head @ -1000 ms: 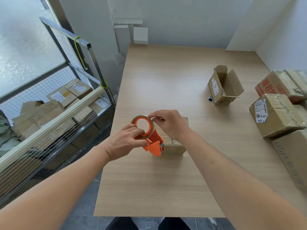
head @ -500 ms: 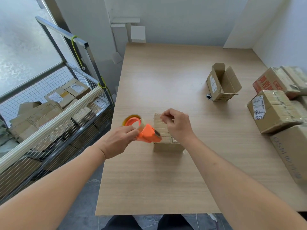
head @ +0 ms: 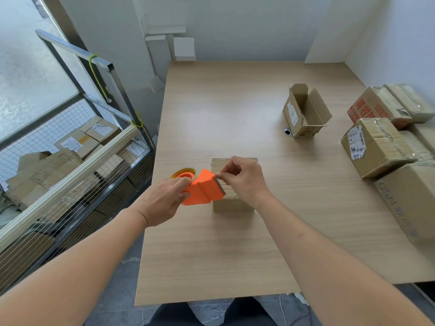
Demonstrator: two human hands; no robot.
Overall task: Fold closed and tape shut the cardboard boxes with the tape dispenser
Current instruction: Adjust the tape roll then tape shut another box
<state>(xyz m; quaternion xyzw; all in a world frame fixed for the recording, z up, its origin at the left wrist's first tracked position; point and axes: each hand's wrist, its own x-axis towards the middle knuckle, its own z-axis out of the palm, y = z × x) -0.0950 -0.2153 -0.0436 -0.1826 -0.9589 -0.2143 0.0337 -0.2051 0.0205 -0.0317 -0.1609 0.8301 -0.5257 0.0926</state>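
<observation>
Small closed cardboard box (head: 231, 203) sits on the table (head: 235, 109) right in front of me, flaps down, top face ridged with what looks like tape strips; it is partly hidden behind my hands.

Left hand (head: 162, 201): grip wrapped round the orange tape dispenser (head: 203, 190), thumb over the near side, cutter end pointing right and hanging just over the box's left top edge. Tape roll (head: 183, 173) shows at the far left end.

Right hand (head: 244, 180): thumb and forefinger pinched together right at the cutter's serrated edge, most likely on the loose tape end. The tape itself is too clear to make out, so I cannot confirm it is caught.

Step in hand, as I judge it: freeing the tape end to start a strip.
- Draw the end out straight along the roll's line; a sideways pull could split or wrinkle it.
- Keep my fingertips off the cutter teeth.
- Hold the dispenser steady while the right hand draws.
- Lay the end down over the box's side first, then run across the seam, pressing as I go.

An open box (head: 304, 111) waits further off to the right, flaps up, not yet folded. Taped boxes (head: 376, 147) are stacked at the right edge.
</observation>
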